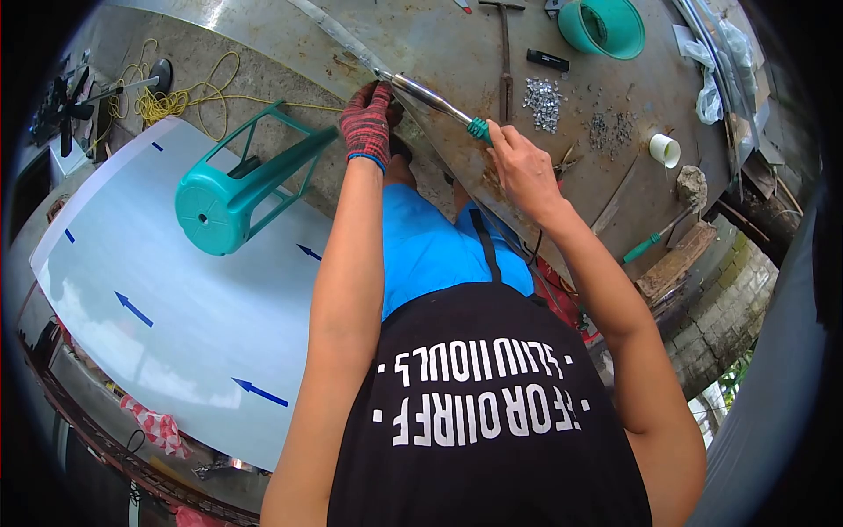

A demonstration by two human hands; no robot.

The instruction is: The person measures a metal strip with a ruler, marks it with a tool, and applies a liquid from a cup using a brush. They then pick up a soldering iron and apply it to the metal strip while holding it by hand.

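Observation:
My right hand is closed on the green grip of a long chrome-shafted hand tool, whose exact kind I cannot make out. Its shaft points up and left toward my left hand, which wears a red and black knit glove. The gloved fingers are closed around the near end of a long grey metal strip, right at the tool's tip. The strip lies along the left part of the metal-topped table. My fingers hide how tip and strip meet.
On the table are a green bucket, a hammer, silver metal bits, small dark fasteners, a white cup and a green-handled tool. A green stool lies tipped on a pale sheet. Yellow rope coils behind.

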